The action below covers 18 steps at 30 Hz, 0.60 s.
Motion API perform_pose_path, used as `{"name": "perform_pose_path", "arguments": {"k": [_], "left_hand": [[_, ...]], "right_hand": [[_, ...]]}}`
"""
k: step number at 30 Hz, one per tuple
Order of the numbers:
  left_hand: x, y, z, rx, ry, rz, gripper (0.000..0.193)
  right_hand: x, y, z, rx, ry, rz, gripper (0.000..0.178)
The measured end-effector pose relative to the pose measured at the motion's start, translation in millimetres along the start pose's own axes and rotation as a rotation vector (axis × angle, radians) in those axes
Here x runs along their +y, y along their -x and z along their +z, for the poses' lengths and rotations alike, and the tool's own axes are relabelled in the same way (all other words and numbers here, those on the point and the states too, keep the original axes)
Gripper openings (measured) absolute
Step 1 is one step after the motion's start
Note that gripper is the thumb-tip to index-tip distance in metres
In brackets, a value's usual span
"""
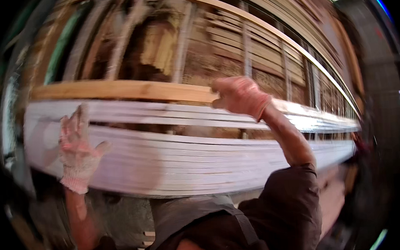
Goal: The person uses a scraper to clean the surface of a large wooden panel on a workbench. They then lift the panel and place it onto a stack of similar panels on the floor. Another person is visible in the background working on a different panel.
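A bare, light-brown wooden strip [124, 90] lies lengthwise along the far side of a layer of white-painted strips [202, 166]. My right hand [241, 95], in a pinkish-white work glove, is closed over the wooden strip, its fingers curled at the far edge. Whether the strip runs on beneath that hand is hard to tell. My left hand [80, 148], also gloved, is stretched out flat over the left end of the white strips, fingers pointing away and thumb apart. It holds nothing. A narrow gap separates the far white strips from the nearer ones.
Behind the strips stands a rack with metal bars [183, 41], and a long pale rail [267, 27] curves across it. Stacked boards [250, 48] and a yellowish bundle [158, 45] show through the bars. My grey apron [191, 212] is close to the near edge.
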<state>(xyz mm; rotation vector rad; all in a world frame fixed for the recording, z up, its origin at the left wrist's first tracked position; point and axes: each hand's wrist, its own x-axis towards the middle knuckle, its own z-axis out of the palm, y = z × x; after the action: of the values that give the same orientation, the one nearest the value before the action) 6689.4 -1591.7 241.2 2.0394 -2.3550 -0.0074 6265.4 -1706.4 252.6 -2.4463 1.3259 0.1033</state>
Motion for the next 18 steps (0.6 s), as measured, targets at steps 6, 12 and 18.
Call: {"name": "perform_pose_path", "arguments": {"k": [6, 12, 18], "left_hand": [[7, -80, 30, -0.161, -0.028, 0.348, 0.125], [15, -105, 52, -0.269, -0.069, 0.507, 0.132], [14, -117, 75, -0.279, -0.272, 0.482, 0.136]], "right_hand": [[2, 100, 27, -0.35, 0.331, 0.384, 0.012], [34, 130, 75, -0.28, 0.315, 0.582, 0.019], [56, 123, 96, 0.046, 0.321, 0.587, 0.029]]}}
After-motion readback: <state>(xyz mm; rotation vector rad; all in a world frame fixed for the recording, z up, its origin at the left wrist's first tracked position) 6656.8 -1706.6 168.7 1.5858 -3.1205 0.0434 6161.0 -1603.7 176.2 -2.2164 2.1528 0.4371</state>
